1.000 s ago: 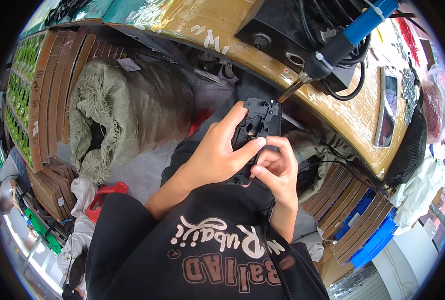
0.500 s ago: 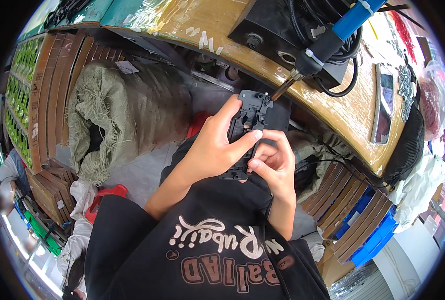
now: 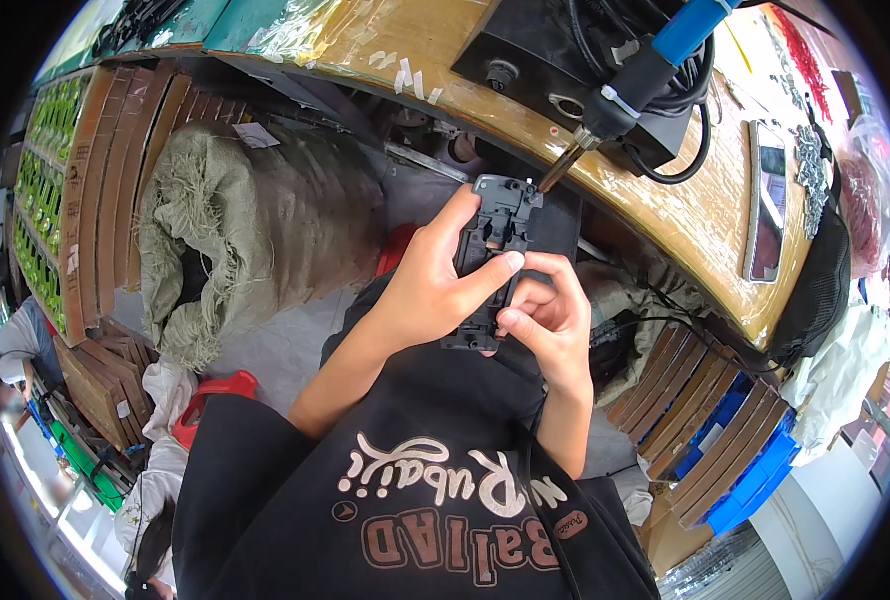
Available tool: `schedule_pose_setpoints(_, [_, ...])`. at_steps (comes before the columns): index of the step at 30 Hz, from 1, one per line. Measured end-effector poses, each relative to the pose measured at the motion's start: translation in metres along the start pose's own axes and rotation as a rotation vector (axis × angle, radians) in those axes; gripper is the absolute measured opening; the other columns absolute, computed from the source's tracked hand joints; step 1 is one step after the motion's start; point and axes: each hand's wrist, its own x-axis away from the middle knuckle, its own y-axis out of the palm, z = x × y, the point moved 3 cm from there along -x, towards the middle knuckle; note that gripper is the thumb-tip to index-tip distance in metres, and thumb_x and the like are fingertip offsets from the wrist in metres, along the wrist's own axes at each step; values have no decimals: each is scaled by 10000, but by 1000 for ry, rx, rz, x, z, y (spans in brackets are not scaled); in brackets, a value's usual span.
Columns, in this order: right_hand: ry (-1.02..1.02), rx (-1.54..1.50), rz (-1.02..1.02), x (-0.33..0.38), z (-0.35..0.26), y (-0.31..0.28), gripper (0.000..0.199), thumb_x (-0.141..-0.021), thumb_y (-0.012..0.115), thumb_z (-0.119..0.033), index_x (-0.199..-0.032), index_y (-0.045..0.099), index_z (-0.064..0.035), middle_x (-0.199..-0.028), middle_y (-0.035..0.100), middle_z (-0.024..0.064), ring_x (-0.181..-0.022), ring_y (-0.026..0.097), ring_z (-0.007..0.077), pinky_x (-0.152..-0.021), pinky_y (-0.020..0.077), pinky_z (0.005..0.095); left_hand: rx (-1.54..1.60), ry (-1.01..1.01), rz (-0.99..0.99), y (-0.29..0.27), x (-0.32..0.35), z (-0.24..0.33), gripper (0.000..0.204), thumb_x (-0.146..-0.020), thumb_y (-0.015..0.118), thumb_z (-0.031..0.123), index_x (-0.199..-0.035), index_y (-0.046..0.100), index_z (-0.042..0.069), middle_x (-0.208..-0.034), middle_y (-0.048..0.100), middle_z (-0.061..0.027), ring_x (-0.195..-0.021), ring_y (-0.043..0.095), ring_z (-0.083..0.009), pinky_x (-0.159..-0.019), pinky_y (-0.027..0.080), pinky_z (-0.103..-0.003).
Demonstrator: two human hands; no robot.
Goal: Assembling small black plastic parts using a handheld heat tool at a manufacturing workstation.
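Between my hands is a long black plastic housing (image 3: 508,203) with moulded ribs and recesses, tilted upright in front of my chest. My left hand (image 3: 427,288) wraps its left side, the thumb pressed across the face. On the lower right edge, my right hand (image 3: 555,325) pinches it with curled fingers; whether a small piece sits under those fingertips is hidden. A soldering iron (image 3: 617,108) with a blue and black handle slants down over the bench edge. Its brown metal tip is right by the housing's upper right corner; I cannot tell if they touch.
A black metal box (image 3: 530,60) with coiled cables stands on the wooden bench (image 3: 685,215). Nearer the right edge lies a phone (image 3: 766,200). A woven sack (image 3: 275,200) fills the floor at left, beside stacked cardboard (image 3: 120,190). Blue crates (image 3: 755,480) stand at lower right.
The housing has shifted very slightly up in the picture, and its upper corner still sits by the iron's tip. Both hands keep nearly the same grip.
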Motion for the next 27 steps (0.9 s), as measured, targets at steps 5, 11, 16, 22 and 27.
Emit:
schedule_pose_setpoints(5, [16, -6, -16, 4, 4, -3, 426, -733, 572, 73, -1099, 361, 23, -683, 511, 62, -628, 539, 120, -548, 461, 238, 6, -50, -29, 0, 3, -4, 344, -747, 548, -2, -1064, 417, -22, -921, 508, -42, -825, 475, -69, -718, 405, -216])
schedule_pose_setpoints(11, [-25, -27, -28, 9, 5, -1, 418, -736, 572, 69, -1096, 365, 19, -688, 507, 56, -643, 539, 117, -530, 461, 235, 18, -55, -21, 3, 9, -1, 322, -749, 541, 3, -1048, 425, -21, -922, 502, -36, -831, 459, -73, -738, 393, -222])
schedule_pose_setpoints(16, [-4, -37, -41, 10, 5, 1, 415, -739, 575, 58, -1095, 366, 17, -691, 507, 54, -637, 534, 111, -525, 462, 228, -19, -45, -28, 2, 10, 0, 302, -749, 547, 1, -1028, 435, -16, -918, 493, -33, -845, 447, -75, -762, 376, -220])
schedule_pose_setpoints(22, [20, -30, -56, 6, 5, 1, 409, -749, 575, 36, -1098, 364, 3, -706, 499, 54, -626, 521, 104, -511, 465, 225, -11, -39, -15, 3, 9, 2, 301, -745, 550, -12, -1021, 433, -10, -913, 488, -36, -840, 448, -79, -754, 374, -215])
schedule_pose_setpoints(27, [98, -54, -36, 18, 1, -2, 434, -733, 583, 40, -1092, 350, -31, -787, 429, 38, -637, 508, 89, -493, 504, 226, -45, -25, 28, 14, 15, -8, 288, -753, 555, 0, -1013, 433, -6, -881, 492, -28, -799, 464, -79, -715, 394, -215])
